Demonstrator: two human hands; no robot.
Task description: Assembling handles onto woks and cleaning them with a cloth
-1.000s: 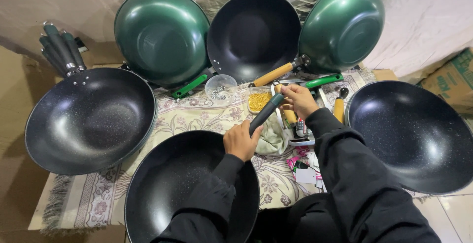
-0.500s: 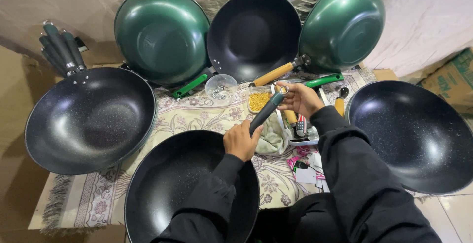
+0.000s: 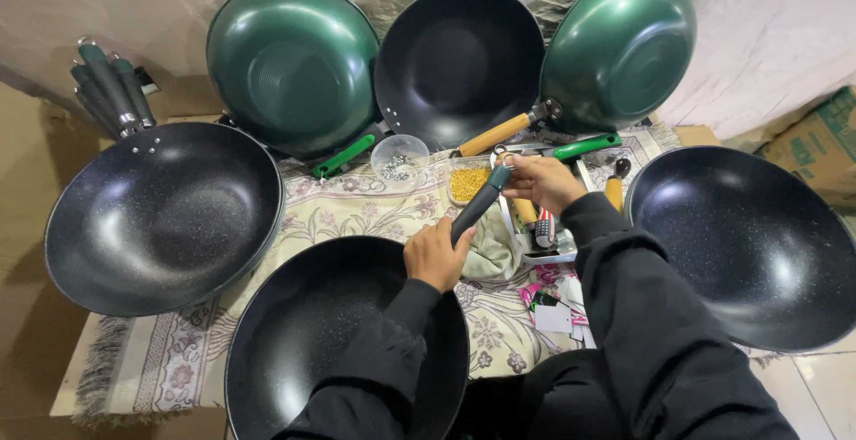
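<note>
A black wok (image 3: pixel 312 342) lies in front of me on the patterned cloth (image 3: pixel 348 213). Its dark grey handle (image 3: pixel 479 205) points up and to the right. My left hand (image 3: pixel 434 254) is closed around the lower part of that handle. My right hand (image 3: pixel 538 180) pinches the handle's far tip, where a small metal ring shows. Both arms are in black sleeves.
Black woks lie at left (image 3: pixel 160 217) and right (image 3: pixel 758 244). Two green woks (image 3: pixel 290 61) (image 3: pixel 620 43) and a black one (image 3: pixel 459 61) lean against the back sheet. A clear bowl of small metal parts (image 3: pixel 399 156), a tub of yellow pieces (image 3: pixel 467 183), spare handles (image 3: pixel 107 88) and a cardboard box (image 3: pixel 820 141) stand around.
My right hand has shifted from beside the handle up onto its tip. My left hand has kept its hold on the handle.
</note>
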